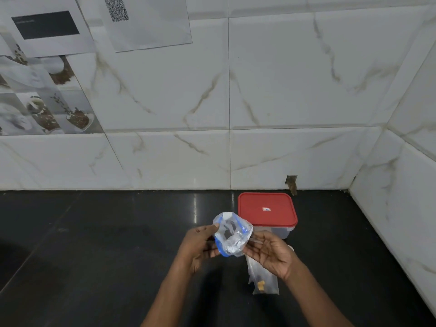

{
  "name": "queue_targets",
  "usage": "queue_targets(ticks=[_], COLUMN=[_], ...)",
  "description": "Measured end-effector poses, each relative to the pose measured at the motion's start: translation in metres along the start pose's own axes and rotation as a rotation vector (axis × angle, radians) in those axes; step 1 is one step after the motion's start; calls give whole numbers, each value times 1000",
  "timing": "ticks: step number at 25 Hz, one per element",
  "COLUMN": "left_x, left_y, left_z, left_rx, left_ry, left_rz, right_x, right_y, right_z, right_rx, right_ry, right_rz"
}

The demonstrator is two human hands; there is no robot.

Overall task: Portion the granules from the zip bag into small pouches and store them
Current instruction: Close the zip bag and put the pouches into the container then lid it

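A clear zip bag (232,234) with a blue zip strip is held up above the black counter, its mouth spread wide and facing me. My left hand (200,246) pinches its left rim. My right hand (271,256) grips the right side from below. Under my right hand lies a small clear pouch (265,283) flat on the counter, with a few yellow-brown granules (260,284) in its lower part. A plastic box with a red lid (266,212) stands shut just behind the bag.
The black counter (106,244) runs back to a white marble-tiled wall (236,149). A side wall (401,220) closes in on the right. Printed sheets (47,67) hang on the wall at upper left.
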State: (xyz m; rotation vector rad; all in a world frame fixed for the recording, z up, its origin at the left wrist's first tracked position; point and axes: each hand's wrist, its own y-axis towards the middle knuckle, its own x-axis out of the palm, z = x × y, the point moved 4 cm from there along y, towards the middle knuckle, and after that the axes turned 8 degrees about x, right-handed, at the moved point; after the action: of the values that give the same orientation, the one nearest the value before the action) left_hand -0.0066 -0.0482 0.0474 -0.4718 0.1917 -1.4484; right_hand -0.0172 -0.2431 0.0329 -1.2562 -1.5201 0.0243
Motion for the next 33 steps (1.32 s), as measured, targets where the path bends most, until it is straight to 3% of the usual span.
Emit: queue_targets(ticks=[5,13,16,20,22,25,27,30,33], left_x=[0,7,6,10,13,12,18,24,17], left_y=[-3,-10,-10,-11,-7,-11,-19,-21,-16], left_z=[-9,-11,-8,-8,-11,-7,-1,-1,-5], left_rx=[-20,-8,-18,3,56,197,339,405,377], left_ry=[1,118,115,196,312,743,970,1205,1305], left_rz=[6,46,64,97,185,410,475,430,366], right_x=[8,6,4,9,14,19,24,15,-3], right_y=[-2,0,0,-6,-6,-8,-9,-7,6], right_z=[8,5,1,-8,-12,-13,-7,-6,-10], right_rx=[67,46,24,-222,-395,-620,-701,-639,-509], right_ry=[-85,-136,-222,-701,-896,-1465,-1664,-1633,-1399], right_rz=[-74,-23,85,393,539,907,1011,1011,880])
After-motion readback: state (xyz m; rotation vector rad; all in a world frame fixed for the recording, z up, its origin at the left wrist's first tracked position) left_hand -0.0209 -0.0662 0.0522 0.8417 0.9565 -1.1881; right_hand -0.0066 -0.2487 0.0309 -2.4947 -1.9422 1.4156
